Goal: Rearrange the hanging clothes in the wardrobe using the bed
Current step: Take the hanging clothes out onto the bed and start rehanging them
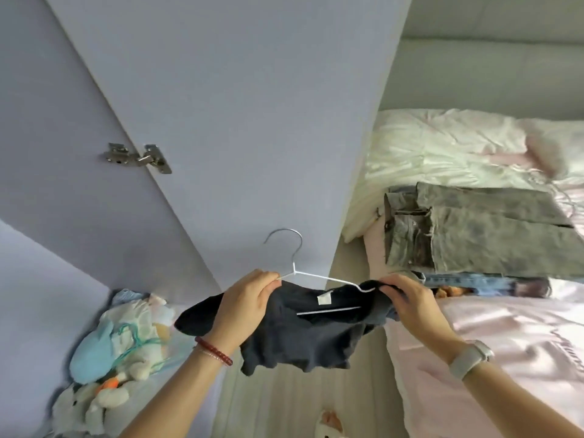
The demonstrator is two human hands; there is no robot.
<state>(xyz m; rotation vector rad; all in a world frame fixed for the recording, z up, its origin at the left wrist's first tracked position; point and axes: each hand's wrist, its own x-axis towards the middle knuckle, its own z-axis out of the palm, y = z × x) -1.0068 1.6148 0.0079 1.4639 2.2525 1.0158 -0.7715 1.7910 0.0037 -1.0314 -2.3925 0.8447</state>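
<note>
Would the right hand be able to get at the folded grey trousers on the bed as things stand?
Probably not yet: the right hand grips the dark garment on the white hanger. The grey trousers lie uncovered just beyond it, so the way looks free once that grip lets go.

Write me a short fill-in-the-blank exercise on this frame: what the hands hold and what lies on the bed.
1. Both hands, the left hand and the right hand, hold a dark garment on a white wire ____.
2. The grey jeans lie folded on the ____.
3. The left wrist wears a red bead ____.
4. The metal hinge is fixed to the wardrobe ____.

Missing words: hanger; bed; bracelet; door
</note>
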